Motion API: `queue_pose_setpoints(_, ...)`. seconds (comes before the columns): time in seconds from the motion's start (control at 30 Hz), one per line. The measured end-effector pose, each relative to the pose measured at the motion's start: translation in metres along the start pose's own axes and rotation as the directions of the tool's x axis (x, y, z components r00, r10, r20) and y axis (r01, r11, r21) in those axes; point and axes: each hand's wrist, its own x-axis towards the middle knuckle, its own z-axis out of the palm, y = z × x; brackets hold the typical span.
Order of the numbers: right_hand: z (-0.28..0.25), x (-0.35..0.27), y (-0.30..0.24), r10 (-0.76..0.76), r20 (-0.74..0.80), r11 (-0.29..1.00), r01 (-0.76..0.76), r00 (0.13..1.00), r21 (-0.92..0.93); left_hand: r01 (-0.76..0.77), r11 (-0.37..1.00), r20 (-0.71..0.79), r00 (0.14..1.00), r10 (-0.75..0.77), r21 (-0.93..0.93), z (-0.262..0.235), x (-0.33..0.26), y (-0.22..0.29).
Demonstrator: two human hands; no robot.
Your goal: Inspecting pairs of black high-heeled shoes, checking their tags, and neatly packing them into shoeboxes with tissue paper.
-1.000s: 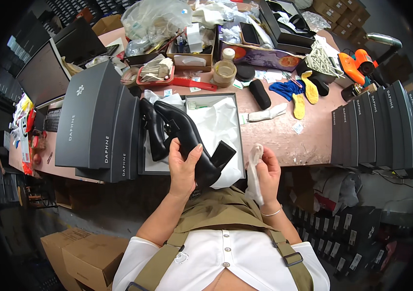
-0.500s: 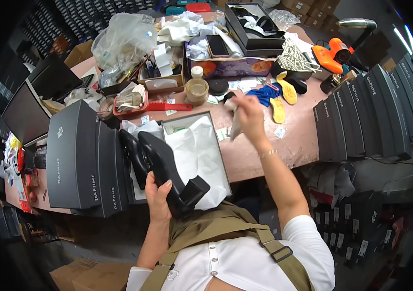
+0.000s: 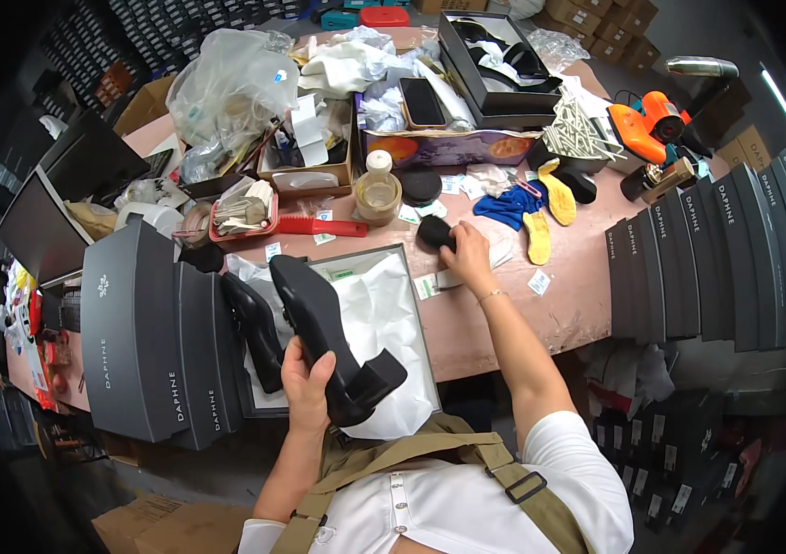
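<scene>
My left hand (image 3: pixel 308 380) is closed round a black block-heeled shoe (image 3: pixel 324 323), tilted with its sole and heel facing up. Its mate, a second black shoe (image 3: pixel 259 334), lies just left of it over the open shoe box (image 3: pixel 421 342) lined with white tissue paper (image 3: pixel 382 309). Out on the table, my right hand (image 3: pixel 469 260) pinches the edge of a small black rounded pad (image 3: pixel 433 233); its exact kind is unclear. A pale cloth (image 3: pixel 501 251) lies beside and partly under that hand.
Dark shoe boxes stand upright at left (image 3: pixel 134 342) and right (image 3: pixel 735 258). Behind my hands are a bottle of liquid (image 3: pixel 377 194), a red-handled brush (image 3: pixel 319 226), a blue cloth (image 3: pixel 508 208), yellow sponge pieces (image 3: pixel 556 198) and an orange tool (image 3: pixel 631 134).
My right hand has come down toward the table; the pale cloth it held now lies there, and its fingers are at the black pad. My left hand still holds the shoe.
</scene>
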Motion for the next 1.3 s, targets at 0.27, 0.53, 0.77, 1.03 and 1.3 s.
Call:
queue_pose_setpoints(0.27, -0.172, -0.033, -0.155, 0.041, 0.013, 0.775, -0.04, 0.999, 0.63, -0.164, 0.966, -0.088, 0.979, 0.184, 0.2, 0.018, 0.013, 0.015)
queue_pose_setpoints(0.53, -0.146, -0.142, -0.22, -0.381, 0.21, 0.87, 0.272, 0.9, 0.412, -0.296, 0.953, -0.191, 0.933, 0.304, 0.066, 0.003, 0.0, 0.042)
queue_pose_setpoints(0.77, -0.191, -0.102, -0.254, -0.475, -0.412, 0.68, 0.622, 0.777, 0.389, 0.038, 0.984, -0.165, 0.984, -0.067, -0.177, 0.028, -0.036, 0.053)
queue_pose_setpoints(1.03, -0.186, -0.133, -0.245, 0.044, 0.539, 0.303, -0.525, 0.841, 0.795, -0.103, 0.987, -0.05, 0.994, 0.098, -0.124, 0.008, -0.041, 0.027)
queue_pose_setpoints(1.3, -0.224, -0.151, -0.194, 0.038, 0.358, 0.292, -0.353, 0.933, 0.889, 0.037, 0.963, 0.362, 0.93, 0.065, -0.268, -0.023, -0.021, 0.026)
